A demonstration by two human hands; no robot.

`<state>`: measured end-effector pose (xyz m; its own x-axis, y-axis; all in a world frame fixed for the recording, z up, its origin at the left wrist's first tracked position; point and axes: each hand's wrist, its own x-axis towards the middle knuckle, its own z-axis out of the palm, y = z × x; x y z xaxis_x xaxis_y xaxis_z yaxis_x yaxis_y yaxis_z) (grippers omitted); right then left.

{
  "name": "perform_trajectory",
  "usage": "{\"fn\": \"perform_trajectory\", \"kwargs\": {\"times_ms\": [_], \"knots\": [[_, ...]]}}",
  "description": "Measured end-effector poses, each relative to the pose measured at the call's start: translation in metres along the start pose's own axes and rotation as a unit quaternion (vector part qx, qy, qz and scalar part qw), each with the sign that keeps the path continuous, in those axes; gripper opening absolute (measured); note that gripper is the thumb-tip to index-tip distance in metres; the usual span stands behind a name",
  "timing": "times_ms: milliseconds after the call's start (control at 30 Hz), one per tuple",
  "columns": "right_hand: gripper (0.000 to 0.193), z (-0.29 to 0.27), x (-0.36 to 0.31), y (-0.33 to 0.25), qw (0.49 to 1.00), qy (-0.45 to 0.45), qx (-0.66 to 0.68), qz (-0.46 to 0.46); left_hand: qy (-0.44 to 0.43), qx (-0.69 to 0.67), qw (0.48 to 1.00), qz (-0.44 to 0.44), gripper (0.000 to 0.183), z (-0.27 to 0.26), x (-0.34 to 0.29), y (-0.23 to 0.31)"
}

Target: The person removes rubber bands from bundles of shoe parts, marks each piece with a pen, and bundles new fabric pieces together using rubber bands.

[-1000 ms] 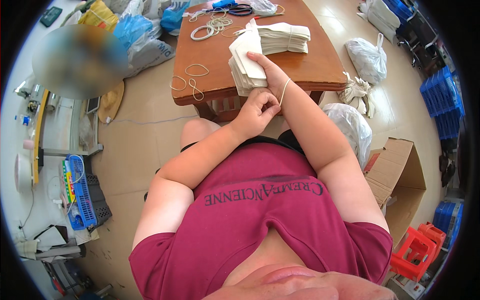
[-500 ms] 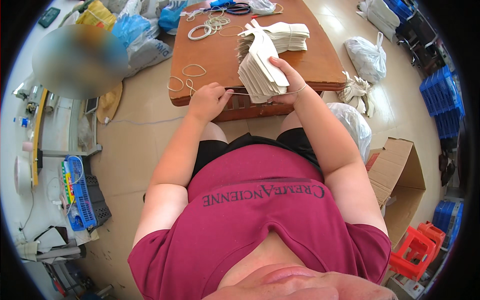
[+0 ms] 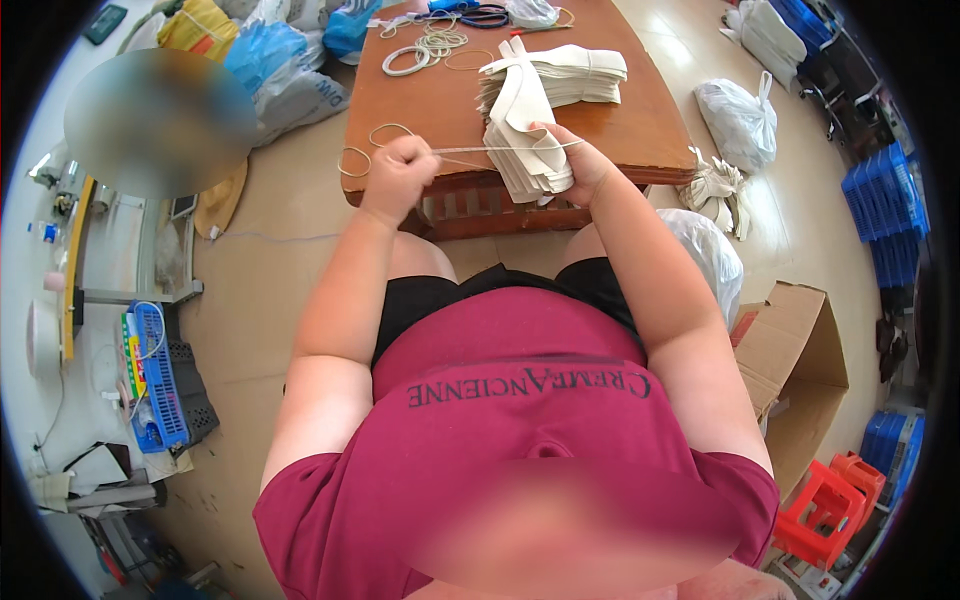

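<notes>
My right hand (image 3: 582, 168) grips the near end of a thick stack of cream fabric pieces (image 3: 520, 112), its thumb pressed on top and the top piece buckled. A thin pale rubber band (image 3: 480, 150) runs stretched across this stack, from my right hand to my left. Closed in a fist, my left hand (image 3: 402, 172) pulls the band's other end out to the left, over the table's near edge. Behind, a second stack of cream pieces (image 3: 590, 72) lies crosswise, touching the far end of the held stack.
The brown wooden table (image 3: 640, 135) carries loose rubber bands (image 3: 355, 162), a white ring (image 3: 405, 62), a heap of bands (image 3: 440, 42) and dark-handled scissors (image 3: 482, 16). Right of it are a white plastic bag (image 3: 738, 115), a fabric bundle (image 3: 722, 190) and an open cardboard box (image 3: 785, 340).
My left hand has moved up and curled into a tighter fist. The band, formerly low by the stack's near end, now crosses over its top. My right hand's grip stays on the stack.
</notes>
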<state>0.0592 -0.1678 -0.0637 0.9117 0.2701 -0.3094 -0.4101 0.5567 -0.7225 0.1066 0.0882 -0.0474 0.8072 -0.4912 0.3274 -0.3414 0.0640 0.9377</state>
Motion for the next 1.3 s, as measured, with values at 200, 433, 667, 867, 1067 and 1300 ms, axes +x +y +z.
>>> {"fn": "perform_trajectory", "kwargs": {"times_ms": [200, 433, 667, 867, 1067, 1300], "knots": [[0.058, -0.001, 0.006, -0.001, 0.999, 0.017, -0.03, 0.017, 0.023, 0.087, 0.981, 0.17, 0.031, 0.026, -0.006, 0.042], [0.064, 0.011, -0.006, -0.005, 0.998, -0.024, 0.046, -0.04, 0.056, 0.141, 0.983, 0.099, 0.032, -0.005, 0.017, -0.04], [0.069, -0.007, 0.002, 0.004, 0.996, -0.063, 0.051, -0.037, -0.006, 0.29, 0.926, -0.241, 0.038, 0.02, 0.008, -0.066], [0.064, 0.001, 0.007, 0.006, 0.999, -0.018, 0.041, -0.018, 0.124, -0.086, 0.944, -0.294, 0.048, 0.044, 0.029, -0.039], [0.057, 0.016, 0.01, 0.002, 0.998, -0.014, 0.054, -0.018, -0.007, -0.218, 0.925, -0.312, 0.07, 0.057, 0.018, -0.024], [0.057, 0.012, 0.007, 0.004, 0.997, -0.009, 0.073, -0.036, -0.004, -0.288, 0.919, -0.269, 0.055, 0.061, 0.027, -0.02]]}}
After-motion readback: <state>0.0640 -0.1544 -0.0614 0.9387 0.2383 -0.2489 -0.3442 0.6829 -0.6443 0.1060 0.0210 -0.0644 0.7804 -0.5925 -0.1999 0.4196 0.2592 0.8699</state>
